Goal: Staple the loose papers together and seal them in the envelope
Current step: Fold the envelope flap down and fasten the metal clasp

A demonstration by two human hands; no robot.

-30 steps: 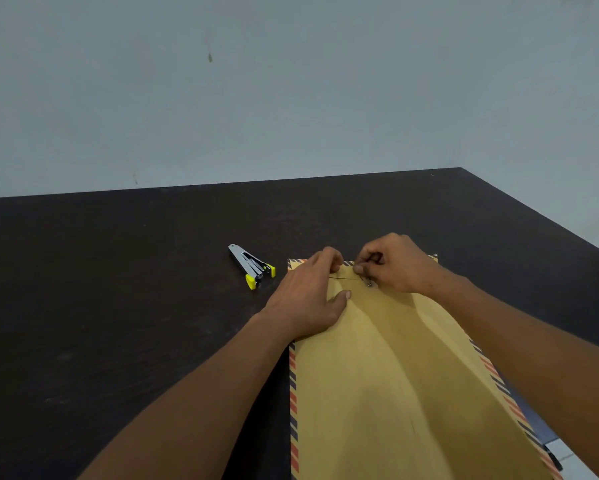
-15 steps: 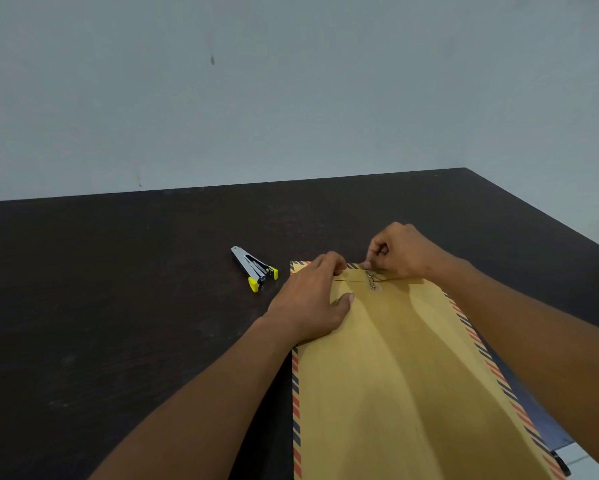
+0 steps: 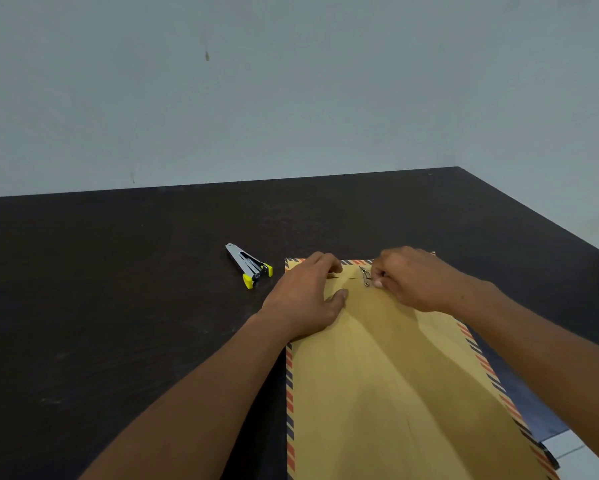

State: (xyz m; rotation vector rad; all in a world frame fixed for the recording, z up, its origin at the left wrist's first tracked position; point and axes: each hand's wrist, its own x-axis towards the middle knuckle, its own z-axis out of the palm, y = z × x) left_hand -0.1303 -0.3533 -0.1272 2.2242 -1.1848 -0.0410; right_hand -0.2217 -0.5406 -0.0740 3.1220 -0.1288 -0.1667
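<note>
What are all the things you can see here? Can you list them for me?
envelope: one, brown with red and blue striped edges, flat on the table near the person
clasp: one, silver metal, at the envelope's far end
stapler: one, silver and black with yellow tips, left of the envelope
table: one, dark brown
wall: pale grey, behind the table
left hand: pressing the envelope's far left corner
right hand: fingers at the clasp

R hand (image 3: 415, 278) | moved back onto clasp (image 3: 365, 276) | fingertips pinching it now, vs above flap edge
</note>
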